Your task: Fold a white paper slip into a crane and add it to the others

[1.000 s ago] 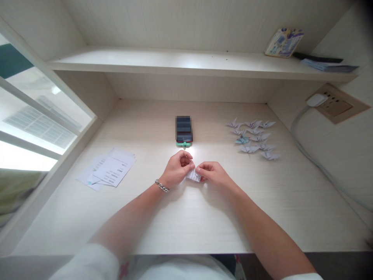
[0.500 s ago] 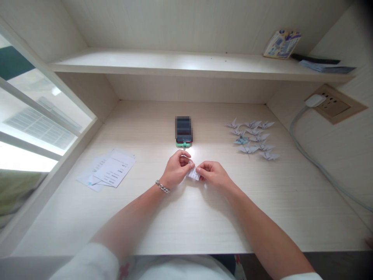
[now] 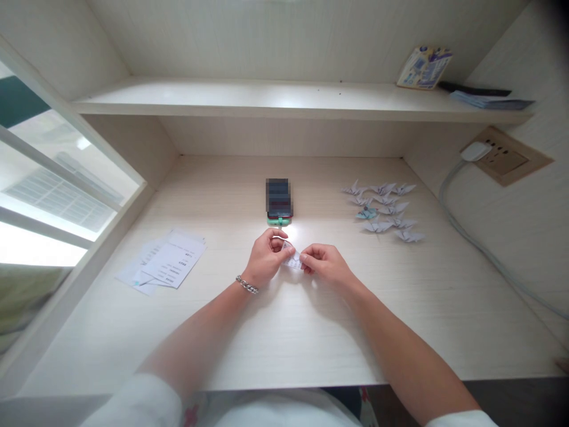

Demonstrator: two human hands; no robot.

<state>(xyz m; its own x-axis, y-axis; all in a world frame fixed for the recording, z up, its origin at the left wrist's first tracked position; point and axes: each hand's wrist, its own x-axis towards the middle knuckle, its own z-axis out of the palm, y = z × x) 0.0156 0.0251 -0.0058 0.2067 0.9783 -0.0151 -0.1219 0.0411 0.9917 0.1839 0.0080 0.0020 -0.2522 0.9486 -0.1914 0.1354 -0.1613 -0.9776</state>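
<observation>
A small folded piece of printed paper [image 3: 293, 260] is held above the desk between both hands. My left hand [image 3: 267, 255], with a chain bracelet at its wrist, pinches the left side of the paper between thumb and curled fingers. At the paper's right edge, my right hand [image 3: 326, 262] grips it between thumb and forefinger. Just beyond the hands lies a phone [image 3: 279, 198], its screen blurred out, with a green piece at its near end. Several folded paper cranes [image 3: 386, 209] stand in a group to the right, mostly white and one bluish.
Loose printed paper sheets [image 3: 173, 258] overlap at the left of the desk [image 3: 267, 338]. A shelf [image 3: 222, 95] crosses above the back and bears a small box [image 3: 424, 68] and papers [image 3: 491, 101]. From a wall socket [image 3: 507, 155], a cable [image 3: 466, 234] runs down the right side.
The paper has turned slightly between my fingers, and its upper corner now stands up more clearly by my left thumb. Both hands stay in nearly the same place; the view shifts a little.
</observation>
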